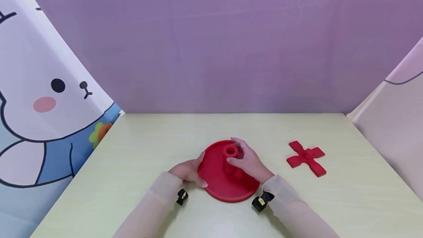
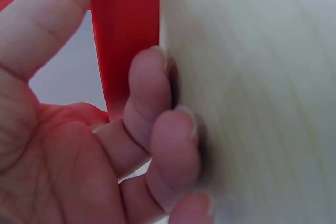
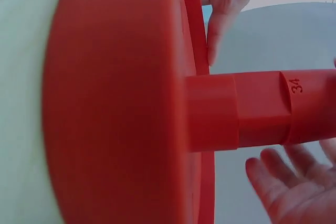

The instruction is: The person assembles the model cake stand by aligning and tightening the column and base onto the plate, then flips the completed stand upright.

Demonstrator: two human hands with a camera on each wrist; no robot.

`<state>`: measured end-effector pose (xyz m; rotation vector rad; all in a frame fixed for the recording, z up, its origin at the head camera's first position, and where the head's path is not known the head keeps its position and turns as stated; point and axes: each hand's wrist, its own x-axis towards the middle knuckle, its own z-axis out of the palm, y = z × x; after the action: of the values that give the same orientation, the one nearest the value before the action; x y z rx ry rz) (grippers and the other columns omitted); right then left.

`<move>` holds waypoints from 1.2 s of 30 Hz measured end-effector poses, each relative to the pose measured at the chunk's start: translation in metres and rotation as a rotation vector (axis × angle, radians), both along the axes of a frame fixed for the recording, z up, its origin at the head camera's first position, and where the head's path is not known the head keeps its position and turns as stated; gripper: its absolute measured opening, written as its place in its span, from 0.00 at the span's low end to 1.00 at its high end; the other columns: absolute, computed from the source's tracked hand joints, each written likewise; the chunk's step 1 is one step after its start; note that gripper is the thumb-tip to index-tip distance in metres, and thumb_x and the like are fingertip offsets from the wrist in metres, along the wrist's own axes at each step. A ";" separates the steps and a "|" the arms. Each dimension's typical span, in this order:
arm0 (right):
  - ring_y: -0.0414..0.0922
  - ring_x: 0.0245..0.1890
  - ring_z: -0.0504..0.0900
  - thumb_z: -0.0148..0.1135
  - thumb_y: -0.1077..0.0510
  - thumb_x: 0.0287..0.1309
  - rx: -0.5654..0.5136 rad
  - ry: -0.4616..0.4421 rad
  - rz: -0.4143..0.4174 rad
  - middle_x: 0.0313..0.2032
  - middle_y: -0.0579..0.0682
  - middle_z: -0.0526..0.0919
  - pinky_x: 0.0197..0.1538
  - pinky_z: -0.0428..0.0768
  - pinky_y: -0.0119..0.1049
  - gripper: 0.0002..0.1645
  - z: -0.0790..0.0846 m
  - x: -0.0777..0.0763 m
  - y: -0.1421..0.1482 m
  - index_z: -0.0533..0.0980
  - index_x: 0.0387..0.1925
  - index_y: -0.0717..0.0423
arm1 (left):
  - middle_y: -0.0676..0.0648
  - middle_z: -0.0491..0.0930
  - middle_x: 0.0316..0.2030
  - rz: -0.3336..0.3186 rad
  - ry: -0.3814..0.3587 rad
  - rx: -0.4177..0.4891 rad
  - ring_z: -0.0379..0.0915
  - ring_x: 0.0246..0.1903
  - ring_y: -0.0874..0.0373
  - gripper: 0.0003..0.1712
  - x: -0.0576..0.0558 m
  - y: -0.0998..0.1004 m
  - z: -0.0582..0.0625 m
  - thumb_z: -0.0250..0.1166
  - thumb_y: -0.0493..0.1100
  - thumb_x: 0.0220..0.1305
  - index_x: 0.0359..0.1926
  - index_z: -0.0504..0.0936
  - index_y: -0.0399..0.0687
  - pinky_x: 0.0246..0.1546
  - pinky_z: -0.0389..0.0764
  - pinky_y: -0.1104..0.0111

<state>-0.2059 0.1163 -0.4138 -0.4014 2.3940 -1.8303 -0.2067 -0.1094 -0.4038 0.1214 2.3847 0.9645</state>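
Head view: the left hand (image 1: 188, 170) holds the left rim of the red base (image 1: 228, 188), which lies on the counter (image 1: 158, 135) well short of its back edge, with broad room rightward to the four-armed piece (image 1: 307, 153); the right hand (image 1: 250, 162) brackets the post (image 1: 230, 155), though I cannot tell whether it grips. The left wrist view shows bent fingers close against the counter beside the rim. In the right wrist view, a gap parts the lower fingertips from the post.
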 end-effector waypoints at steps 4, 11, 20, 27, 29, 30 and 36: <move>0.55 0.53 0.74 0.62 0.66 0.59 -0.031 0.010 0.058 0.56 0.60 0.73 0.47 0.80 0.42 0.36 0.000 0.001 0.005 0.62 0.68 0.63 | 0.41 0.63 0.66 -0.002 -0.003 0.001 0.60 0.58 0.45 0.65 0.000 0.001 -0.001 0.78 0.38 0.43 0.76 0.46 0.46 0.44 0.77 0.58; 0.52 0.49 0.75 0.64 0.62 0.59 -0.023 -0.007 0.036 0.54 0.59 0.75 0.46 0.80 0.40 0.32 0.001 0.002 0.008 0.67 0.64 0.63 | 0.41 0.63 0.65 -0.005 -0.006 0.002 0.61 0.56 0.45 0.65 0.001 0.003 -0.001 0.78 0.38 0.42 0.75 0.46 0.46 0.42 0.77 0.59; 0.49 0.46 0.77 0.68 0.62 0.55 0.046 0.001 -0.041 0.49 0.54 0.79 0.44 0.81 0.40 0.31 0.002 0.003 0.006 0.71 0.61 0.60 | 0.41 0.65 0.63 -0.021 0.002 0.006 0.63 0.49 0.48 0.65 0.002 0.002 -0.001 0.78 0.38 0.43 0.75 0.45 0.45 0.31 0.73 0.64; 0.49 0.44 0.79 0.68 0.63 0.55 0.124 0.059 -0.074 0.46 0.53 0.81 0.43 0.81 0.40 0.31 0.009 0.005 0.002 0.72 0.61 0.63 | 0.42 0.65 0.62 -0.016 -0.005 -0.003 0.63 0.47 0.49 0.66 0.000 0.002 0.001 0.79 0.39 0.42 0.76 0.45 0.48 0.30 0.73 0.64; 0.48 0.44 0.78 0.68 0.63 0.55 0.154 0.069 -0.073 0.47 0.53 0.81 0.43 0.81 0.40 0.31 0.012 0.006 0.001 0.71 0.61 0.63 | 0.42 0.65 0.62 -0.016 -0.009 -0.003 0.63 0.49 0.48 0.66 -0.001 0.001 0.002 0.79 0.39 0.42 0.76 0.45 0.48 0.31 0.74 0.64; 0.48 0.44 0.78 0.68 0.63 0.55 0.174 0.076 -0.071 0.47 0.52 0.81 0.42 0.81 0.40 0.31 0.014 0.006 0.001 0.72 0.61 0.62 | 0.42 0.65 0.62 -0.015 -0.010 -0.005 0.63 0.50 0.48 0.66 -0.002 0.001 0.002 0.79 0.39 0.42 0.76 0.45 0.48 0.32 0.75 0.64; 0.50 0.46 0.78 0.70 0.60 0.54 0.283 0.074 -0.066 0.47 0.53 0.80 0.41 0.82 0.41 0.34 0.025 0.004 0.009 0.71 0.62 0.59 | 0.41 0.62 0.65 0.001 -0.017 -0.001 0.61 0.54 0.46 0.66 -0.002 0.000 0.001 0.78 0.39 0.43 0.76 0.45 0.48 0.37 0.76 0.62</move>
<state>-0.2017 0.1256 -0.3884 -0.3710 2.6948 -1.4898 -0.2083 -0.1096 -0.4031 0.1107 2.3705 0.9610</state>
